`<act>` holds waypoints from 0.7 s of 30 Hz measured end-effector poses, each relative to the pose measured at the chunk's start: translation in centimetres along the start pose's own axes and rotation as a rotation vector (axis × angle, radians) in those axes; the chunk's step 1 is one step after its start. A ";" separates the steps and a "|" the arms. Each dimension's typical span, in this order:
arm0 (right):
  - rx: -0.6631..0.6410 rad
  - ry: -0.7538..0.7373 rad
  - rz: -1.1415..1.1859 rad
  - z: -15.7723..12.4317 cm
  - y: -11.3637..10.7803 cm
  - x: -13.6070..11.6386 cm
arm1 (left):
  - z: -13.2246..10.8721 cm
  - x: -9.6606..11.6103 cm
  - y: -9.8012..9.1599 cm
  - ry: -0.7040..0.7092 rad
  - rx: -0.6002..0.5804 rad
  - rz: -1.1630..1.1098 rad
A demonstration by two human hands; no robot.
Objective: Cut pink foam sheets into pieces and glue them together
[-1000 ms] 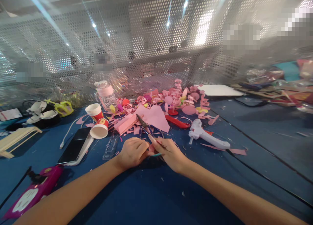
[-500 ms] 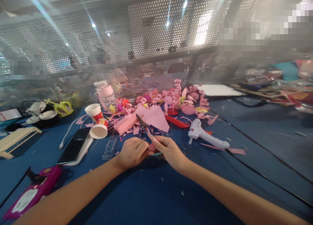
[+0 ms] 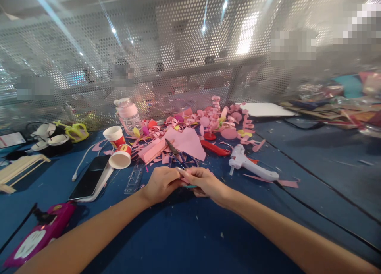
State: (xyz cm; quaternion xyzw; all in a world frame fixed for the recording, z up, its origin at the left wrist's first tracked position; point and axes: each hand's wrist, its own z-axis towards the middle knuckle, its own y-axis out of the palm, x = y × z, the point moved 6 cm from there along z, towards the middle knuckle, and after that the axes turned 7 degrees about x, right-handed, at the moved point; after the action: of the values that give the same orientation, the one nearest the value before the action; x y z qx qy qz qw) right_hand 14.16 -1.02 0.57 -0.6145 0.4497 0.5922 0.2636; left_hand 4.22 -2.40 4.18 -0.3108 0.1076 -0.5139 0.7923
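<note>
My left hand and my right hand meet above the blue tabletop, fingertips pinched together. Between them is a small pink paper piece, mostly hidden by the fingers. A thin teal strip shows just under the right fingers; I cannot tell what it belongs to. Just beyond the hands lie scissors with dark blades and blue handles, partly over a large pink paper sheet. A clear ruler rests left of my left hand.
Curled pink paper pieces heap up behind the hands. To the right are a red utility knife and a white glue gun with its cord. Paper cups, a phone and a magenta power strip stand left. A perforated metal screen closes the back.
My right thumb and fingers have drawn down and inward against the left fingertips, covering more of the pink paper piece. The things on the table stay where they were.
</note>
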 end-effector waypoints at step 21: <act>-0.038 -0.178 -0.153 -0.2 0.2 -0.9 | -0.9 -2.0 1.2 -0.433 -0.055 -0.247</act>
State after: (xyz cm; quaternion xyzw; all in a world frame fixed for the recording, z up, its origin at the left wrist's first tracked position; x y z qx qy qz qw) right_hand 14.18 -1.01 1.55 -0.5968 0.3651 0.6309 0.3354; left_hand 3.75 -0.62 2.45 -0.4458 -0.0894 -0.5252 0.7193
